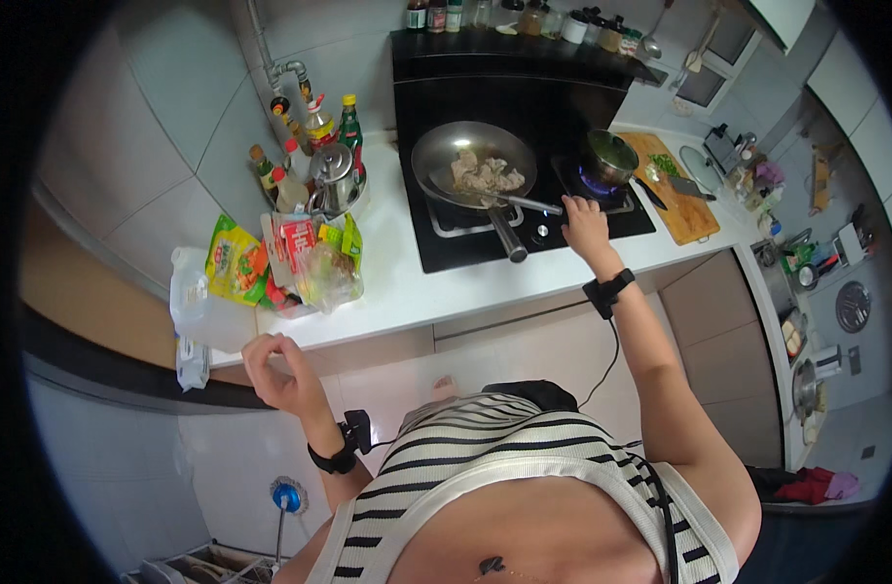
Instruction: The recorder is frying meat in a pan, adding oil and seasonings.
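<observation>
My right hand (586,225) is at the front edge of the black gas hob (460,252), palm down, its fingers hiding whatever lies beneath. The handle tip of a metal spatula (533,204) ends right beside those fingers. The spatula rests in a steel wok (435,157) that holds pieces of cooked meat (482,174). One hob knob (542,231) shows left of the hand. Behind it, a lidded pot (611,157) sits over a blue flame (597,184). Loosely curled, my left hand (281,376) hangs by the counter's front edge near a white plastic jug (212,310), with nothing visible in it.
Food packets (300,255), a steel kettle (332,171) and sauce bottles (351,128) crowd the left counter. To the right lies a wooden cutting board (690,219) with chopped greens (663,165), a cleaver (683,187) and a black-handled knife (650,193). Spice jars (530,20) line the back ledge.
</observation>
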{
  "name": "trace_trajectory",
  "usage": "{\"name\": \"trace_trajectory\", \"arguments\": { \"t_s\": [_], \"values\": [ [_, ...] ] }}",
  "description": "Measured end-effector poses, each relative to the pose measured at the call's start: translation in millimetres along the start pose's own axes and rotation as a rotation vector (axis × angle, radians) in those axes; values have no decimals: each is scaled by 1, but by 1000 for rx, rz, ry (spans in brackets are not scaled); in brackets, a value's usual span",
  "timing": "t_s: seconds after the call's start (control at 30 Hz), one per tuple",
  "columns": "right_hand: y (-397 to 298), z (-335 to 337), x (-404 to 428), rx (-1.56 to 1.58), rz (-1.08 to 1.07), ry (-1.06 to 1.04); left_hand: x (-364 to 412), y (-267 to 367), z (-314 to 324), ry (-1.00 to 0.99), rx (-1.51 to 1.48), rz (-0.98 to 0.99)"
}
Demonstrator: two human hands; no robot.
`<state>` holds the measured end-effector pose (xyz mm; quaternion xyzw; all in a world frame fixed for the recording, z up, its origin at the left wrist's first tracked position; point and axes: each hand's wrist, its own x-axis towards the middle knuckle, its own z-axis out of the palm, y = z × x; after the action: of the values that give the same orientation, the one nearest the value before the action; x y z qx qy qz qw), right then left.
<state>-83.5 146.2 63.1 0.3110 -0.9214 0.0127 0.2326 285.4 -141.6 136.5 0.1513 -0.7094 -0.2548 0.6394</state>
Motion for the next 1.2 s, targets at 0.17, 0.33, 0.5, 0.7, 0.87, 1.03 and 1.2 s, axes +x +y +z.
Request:
{"name": "trace_trajectory", "arguments": {
  "t_s": [0.17, 0.33, 0.5, 0.7, 0.87, 1.03, 1.2],
  "values": [
    [-7, 41, 16, -157, 79, -77, 5, -14, 19, -153, -115, 36],
    [-13, 53, 13, -203, 12, -7, 7, -18, 34, -129, -184, 22],
    [-35, 41, 13, -92, -106, -98, 4, -6, 51, -206, -231, 34],
    [-40, -5, 26, 229, -11, -195, -5, 14, 58, -256, -210, 155],
    [-19, 10, 24, 1003, 349, -151, -21, 24, 60, -359, -236, 51],
    [-22, 13, 24, 931, 315, -127, -20, 32, 61, -385, -228, 108],
    [-33, 19, 21, 690, 278, -256, -19, 37, 58, -353, -216, 75]
  ]
}}
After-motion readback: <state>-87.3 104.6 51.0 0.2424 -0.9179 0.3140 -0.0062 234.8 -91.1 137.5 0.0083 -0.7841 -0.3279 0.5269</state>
